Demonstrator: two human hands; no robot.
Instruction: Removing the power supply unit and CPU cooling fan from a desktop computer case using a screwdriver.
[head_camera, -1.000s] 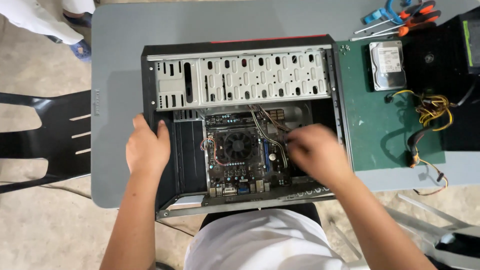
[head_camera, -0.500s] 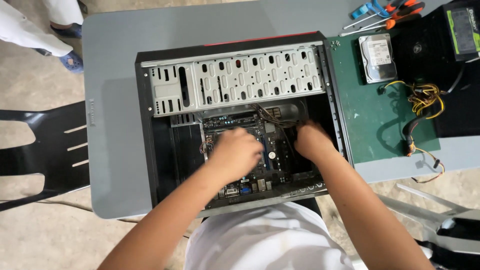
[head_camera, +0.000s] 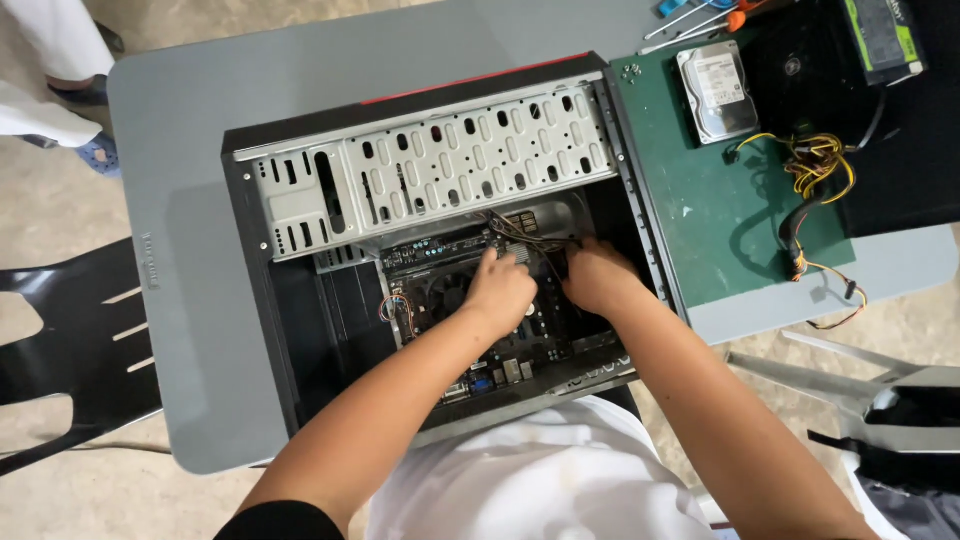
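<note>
An open black computer case (head_camera: 290, 340) lies on its side on a grey table (head_camera: 190, 300). Its silver perforated drive cage (head_camera: 440, 165) fills the far half, and the motherboard (head_camera: 450, 300) sits in the near half. Both my hands reach inside. My left hand (head_camera: 500, 290) rests over the board's right part, beside the fan. My right hand (head_camera: 598, 277) is just to its right, fingers curled at a bundle of thin cables (head_camera: 525, 232). The fingertips of both hands are hidden, so what they pinch cannot be told.
A green mat (head_camera: 720, 220) lies right of the case with a hard drive (head_camera: 716, 92) and a yellow-and-black cable bundle (head_camera: 815, 170). Screwdrivers (head_camera: 715, 15) lie at the far edge. A black chair (head_camera: 70, 360) stands left. Another person's legs (head_camera: 50, 70) show at the top left.
My left hand left the case's left edge and moved right onto the motherboard. My right hand shifted slightly up and toward the cables. The view has shifted.
</note>
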